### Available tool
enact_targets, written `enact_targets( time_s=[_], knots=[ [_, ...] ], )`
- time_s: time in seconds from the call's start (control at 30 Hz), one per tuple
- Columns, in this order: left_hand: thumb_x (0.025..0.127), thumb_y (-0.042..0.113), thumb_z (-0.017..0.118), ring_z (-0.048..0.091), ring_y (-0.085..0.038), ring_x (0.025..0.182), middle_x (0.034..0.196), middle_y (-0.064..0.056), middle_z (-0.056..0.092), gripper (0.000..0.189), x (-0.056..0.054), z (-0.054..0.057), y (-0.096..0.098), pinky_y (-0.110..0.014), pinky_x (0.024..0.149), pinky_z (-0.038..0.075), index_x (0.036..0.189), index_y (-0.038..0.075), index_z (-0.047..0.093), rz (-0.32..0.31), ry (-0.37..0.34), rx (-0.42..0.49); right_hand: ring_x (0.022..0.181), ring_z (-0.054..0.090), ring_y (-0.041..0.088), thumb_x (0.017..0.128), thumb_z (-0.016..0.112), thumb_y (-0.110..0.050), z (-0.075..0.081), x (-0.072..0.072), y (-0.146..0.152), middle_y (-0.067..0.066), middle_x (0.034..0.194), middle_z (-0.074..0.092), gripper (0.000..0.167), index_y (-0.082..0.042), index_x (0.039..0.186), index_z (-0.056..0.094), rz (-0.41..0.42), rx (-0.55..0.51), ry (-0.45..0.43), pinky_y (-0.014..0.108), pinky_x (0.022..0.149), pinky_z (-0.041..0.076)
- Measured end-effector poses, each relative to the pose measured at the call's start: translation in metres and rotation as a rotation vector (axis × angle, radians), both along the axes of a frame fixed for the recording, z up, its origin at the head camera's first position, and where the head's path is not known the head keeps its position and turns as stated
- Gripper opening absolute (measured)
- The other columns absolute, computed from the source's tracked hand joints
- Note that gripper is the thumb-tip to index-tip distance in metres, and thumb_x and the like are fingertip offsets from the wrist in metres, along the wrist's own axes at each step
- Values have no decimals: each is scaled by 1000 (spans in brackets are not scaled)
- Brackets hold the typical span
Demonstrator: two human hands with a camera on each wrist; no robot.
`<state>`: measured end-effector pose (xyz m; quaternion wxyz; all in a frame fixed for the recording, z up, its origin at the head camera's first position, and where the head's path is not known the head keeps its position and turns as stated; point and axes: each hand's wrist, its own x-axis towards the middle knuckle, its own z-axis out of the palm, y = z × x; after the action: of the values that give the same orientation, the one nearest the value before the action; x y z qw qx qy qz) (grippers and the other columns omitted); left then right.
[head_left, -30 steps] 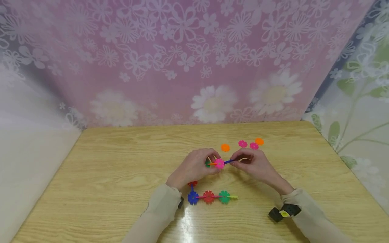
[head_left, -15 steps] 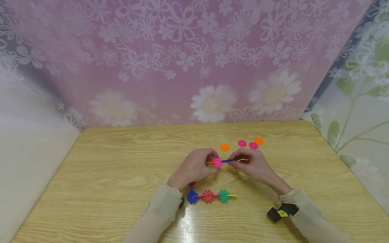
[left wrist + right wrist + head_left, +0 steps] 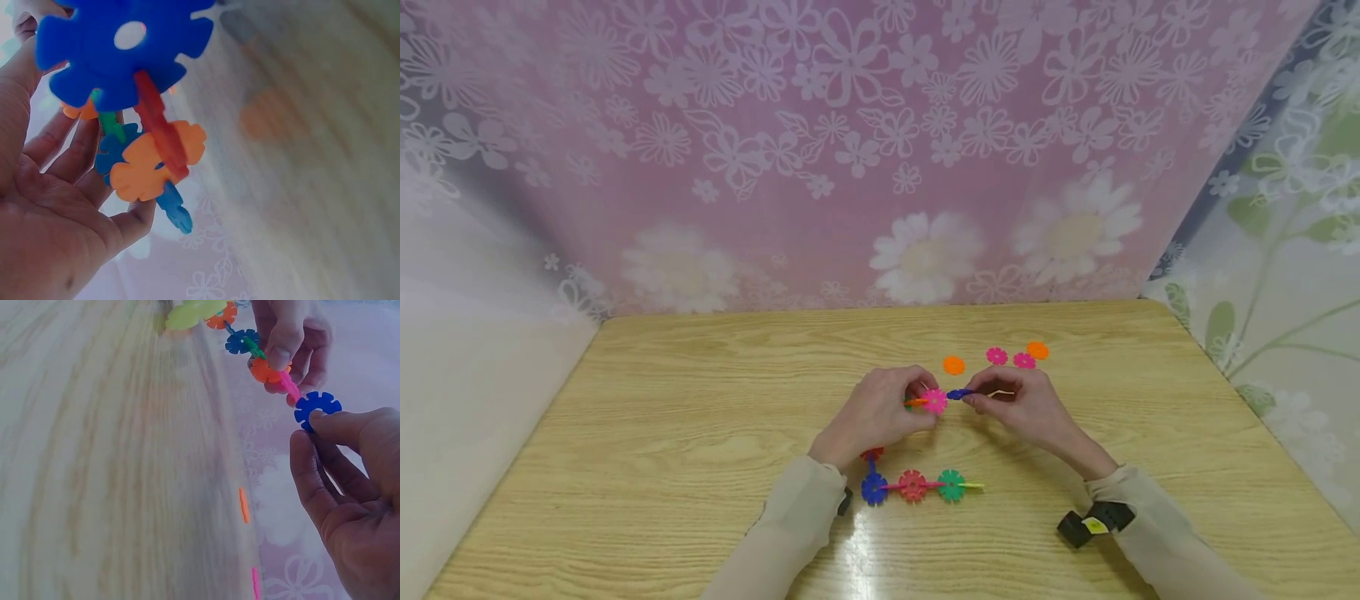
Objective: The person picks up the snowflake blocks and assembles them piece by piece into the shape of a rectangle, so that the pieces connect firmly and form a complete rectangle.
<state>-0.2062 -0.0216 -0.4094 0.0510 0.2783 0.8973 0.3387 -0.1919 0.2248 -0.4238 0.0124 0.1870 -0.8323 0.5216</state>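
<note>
My left hand [image 3: 887, 408] grips a chain of slotted flower-shaped plastic discs. A pink disc [image 3: 935, 401] at the chain's end stands beyond its fingers, joined to an orange disc [image 3: 265, 370]. Thumb and fingers of my right hand [image 3: 1030, 408] pinch a dark blue disc [image 3: 325, 405]. That disc's edge lies by the pink one; whether their slots have joined I cannot tell. In the left wrist view, a large blue disc [image 3: 94, 56], a red disc [image 3: 159, 125] and another orange disc [image 3: 134, 175] form part of the chain near the palm.
Loose on the wooden table [image 3: 700, 417] beyond my hands lie an orange disc [image 3: 953, 365], pink discs [image 3: 997, 356] and a second orange disc [image 3: 1037, 350]. Nearer me runs a row with blue, red [image 3: 913, 486], green [image 3: 951, 485] and yellow discs. Patterned curtains border the table.
The blue disc in my right hand has tilted and shifted slightly left and up. The pink disc has drifted a little left with my left hand. The loose discs stay put.
</note>
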Motion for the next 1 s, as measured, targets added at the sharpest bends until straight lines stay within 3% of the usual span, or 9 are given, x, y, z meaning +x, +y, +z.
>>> enact_targets(
  time_s=[0.6,1.0],
  knots=[
    [87,28,78,65,-4,87,99,8,75,29,-1,4,0,-23,80,53,113,21,70,-1,1,-33,87,72,6,91,75,-1,1,0,-1,14,99,76,10,-6,100,76,-4,18,25,24,76,62],
    [87,27,78,66,-4,88,99,8,75,29,0,4,-2,-22,80,53,114,21,71,-9,-14,-12,87,71,6,91,76,-5,0,0,-2,12,99,76,8,-7,99,76,6,8,-9,23,79,61]
  ],
)
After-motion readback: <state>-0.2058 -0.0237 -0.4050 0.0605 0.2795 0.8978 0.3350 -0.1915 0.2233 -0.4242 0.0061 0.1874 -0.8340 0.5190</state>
